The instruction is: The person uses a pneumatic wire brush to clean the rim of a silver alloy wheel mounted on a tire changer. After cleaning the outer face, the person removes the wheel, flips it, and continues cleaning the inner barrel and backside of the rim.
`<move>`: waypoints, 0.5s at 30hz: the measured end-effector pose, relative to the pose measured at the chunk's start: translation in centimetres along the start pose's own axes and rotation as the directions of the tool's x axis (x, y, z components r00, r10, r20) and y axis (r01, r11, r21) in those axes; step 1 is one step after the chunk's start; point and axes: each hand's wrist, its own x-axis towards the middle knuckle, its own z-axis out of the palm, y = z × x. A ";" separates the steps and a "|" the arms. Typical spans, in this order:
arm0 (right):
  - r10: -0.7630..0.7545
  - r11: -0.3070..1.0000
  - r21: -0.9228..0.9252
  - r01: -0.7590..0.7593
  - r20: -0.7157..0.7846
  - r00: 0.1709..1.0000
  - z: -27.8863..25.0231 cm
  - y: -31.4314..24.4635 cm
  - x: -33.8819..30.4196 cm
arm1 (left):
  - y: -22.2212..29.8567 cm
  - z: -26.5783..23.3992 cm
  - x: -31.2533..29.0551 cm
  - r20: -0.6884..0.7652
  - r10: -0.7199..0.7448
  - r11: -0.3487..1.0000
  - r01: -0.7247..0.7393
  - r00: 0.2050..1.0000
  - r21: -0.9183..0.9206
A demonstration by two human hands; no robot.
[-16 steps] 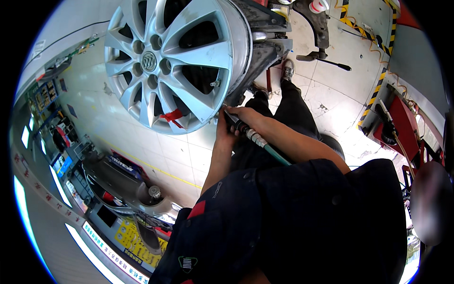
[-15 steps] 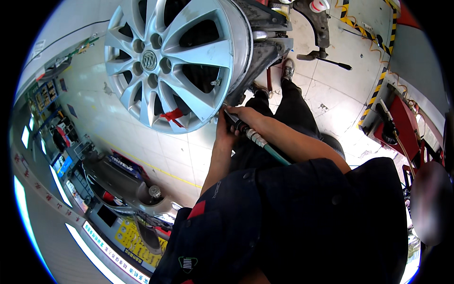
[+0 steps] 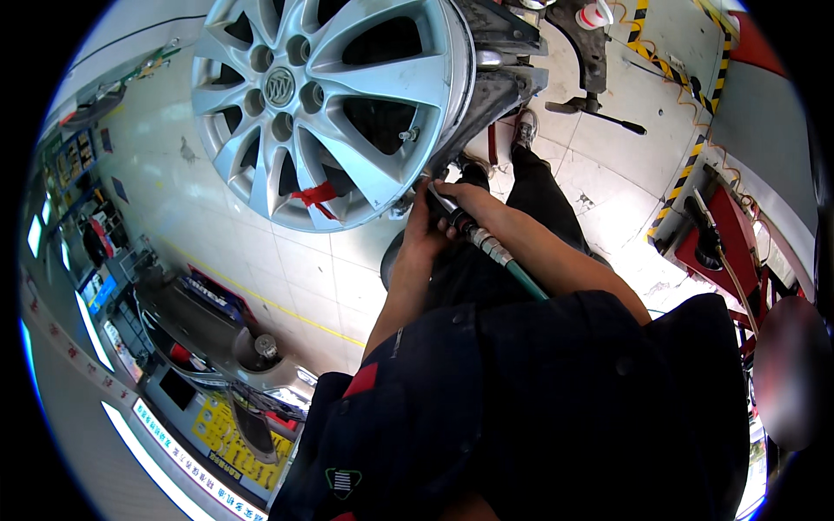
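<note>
Both hands close round a slim air tool point(image 3: 447, 207), dark and silvery, at the lower right edge of a silver alloy wheel point(image 3: 373, 74). My left hand point(image 3: 423, 227) wraps it from the left; my right hand point(image 3: 473, 201) grips it from the right. Its tip is hidden by fingers and the rim. From its back end, metal couplings point(image 3: 491, 247) lead to a green hose point(image 3: 527, 281) running toward my body. The wheel stands upright with no tyre showing on it. A red rag strip point(image 3: 316, 196) hangs on a lower spoke, and a valve stem point(image 3: 409, 135) sticks out.
Dark machine parts point(image 3: 508, 74) lie behind the wheel. A curved arm with a black lever point(image 3: 617, 122) rests beyond my legs. Right stands a red cabinet point(image 3: 725, 230) by yellow-black floor tape point(image 3: 678, 195). A car bumper point(image 3: 204, 326) is at left.
The wheel, hands and air tool sit slightly farther right in the picture, with the hands a little higher. The background at left has shifted left. Both hands keep their grip on the tool.
</note>
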 end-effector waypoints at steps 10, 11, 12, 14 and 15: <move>-0.073 0.990 -0.119 0.076 0.032 0.997 2.5 0.8 0.9 | 1.6 -2.0 -0.9 0.008 0.009 0.999 -0.008 1.000 -0.038; -0.075 0.990 -0.119 0.075 0.007 0.997 1.8 0.9 1.1 | 1.5 -1.8 -0.7 0.013 -0.004 1.000 0.004 1.000 -0.021; -0.077 0.990 -0.123 0.075 -0.009 0.997 1.7 0.9 1.2 | 1.4 -1.8 -0.3 -0.011 0.007 1.000 -0.007 1.000 -0.009; -0.064 0.995 -0.080 0.062 -0.026 0.998 0.7 0.9 0.6 | 0.5 -1.7 0.7 -0.058 0.028 1.000 -0.027 0.998 0.016; -0.079 0.993 -0.092 0.075 -0.041 0.996 0.0 0.8 0.2 | -0.2 -0.7 0.8 -0.065 0.041 0.999 -0.039 0.997 0.032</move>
